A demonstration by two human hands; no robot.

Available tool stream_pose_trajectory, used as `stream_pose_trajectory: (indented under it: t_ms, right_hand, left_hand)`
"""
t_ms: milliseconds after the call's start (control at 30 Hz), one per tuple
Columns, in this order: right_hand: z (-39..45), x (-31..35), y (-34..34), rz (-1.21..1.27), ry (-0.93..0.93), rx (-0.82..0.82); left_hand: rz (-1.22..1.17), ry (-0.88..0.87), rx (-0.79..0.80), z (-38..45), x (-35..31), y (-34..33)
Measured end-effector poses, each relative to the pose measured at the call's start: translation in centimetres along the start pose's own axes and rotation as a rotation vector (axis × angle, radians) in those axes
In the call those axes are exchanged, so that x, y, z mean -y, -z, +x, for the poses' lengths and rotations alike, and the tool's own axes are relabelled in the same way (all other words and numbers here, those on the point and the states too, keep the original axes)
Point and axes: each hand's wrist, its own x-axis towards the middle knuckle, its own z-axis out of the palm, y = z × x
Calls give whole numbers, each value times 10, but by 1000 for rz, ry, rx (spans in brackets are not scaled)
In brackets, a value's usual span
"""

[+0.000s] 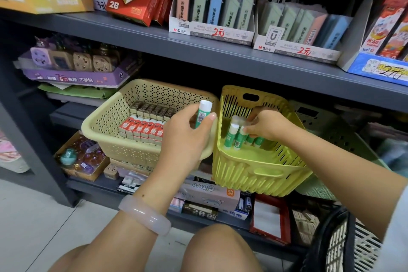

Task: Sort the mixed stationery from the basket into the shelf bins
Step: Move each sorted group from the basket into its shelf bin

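Two perforated plastic baskets sit side by side on the grey metal shelf [198,51]: a beige basket with round holes [106,126] on the left and a yellow-green slotted basket [254,170] on the right, their rims touching. The left hand [187,137], with a pale pink bangle [144,214] on its wrist, is held up in front of the seam between the two baskets, its fingers and thumb curled round a green glue stick with a white cap [203,115], which stands roughly upright, cap on top. The right hand [268,126] reaches down into the yellow-green basket, fingertips pinching the top of one stick in a small cluster of matching green-and-white glue sticks [235,137] standing against the basket's back wall. The beige basket holds rows of small red-and-white boxes [141,128] at the front and dark brown boxes [152,109] behind them. At lower right, the rim of a black and white mesh basket [344,243] shows beside the person's knee.
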Motion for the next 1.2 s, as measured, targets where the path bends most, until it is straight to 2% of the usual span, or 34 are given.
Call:
stream_pose_trajectory:
  t_ms: [67, 133, 200, 233, 333, 433, 467, 533, 600, 667, 733, 867, 900, 1067, 1200]
  right_hand:
    - [-7, 1, 8, -14, 36, -78]
    - [-18, 7, 16, 200, 116, -111]
    - [-35, 16, 22, 630, 193, 43]
    - [-43, 20, 24, 765, 240, 143]
    - [-56, 27, 21, 841, 347, 313]
    - [-59, 32, 15, 913, 380, 287]
    - [-59, 33, 14, 965, 384, 252]
    - [-59, 30, 14, 1071, 377, 186]
    - [-56, 21, 17, 1111, 340, 98]
    - [-51, 8, 21, 1086, 267, -11]
    - [-44, -8, 24, 925, 186, -100]
    - [-25, -29, 17, 202, 37, -84]
    - [-20, -30, 12, 87, 17, -73]
    - [-5, -25, -2, -72, -19, -43]
    - [-1, -21, -5, -42, -17, 9]
  left_hand:
    - [4, -22, -34, 1, 0, 0]
    - [37, -46, -69, 1, -2, 0]
    - [52, -46, -112, 2, -4, 0]
    - [7, -22, -133, 3, -5, 0]
    - [-287, 86, -183, 4, -9, 0]
    - [-625, 201, -170, 1, -11, -3]
    - [-672, 224, -159, -1, -12, -4]
    - [-582, 223, -142, -3, -11, -8]
    - [-282, 157, -94, -2, -8, -11]
    - [-36, 76, -29, -3, -5, -14]
    - [73, 34, 27, -3, -2, -16]
    - [170, 31, 85, -4, 1, -19]
    - [175, 33, 90, -4, 1, -19]
    - [176, 10, 111, -5, 1, -17]
    - [208, -6, 115, -4, 2, -16]
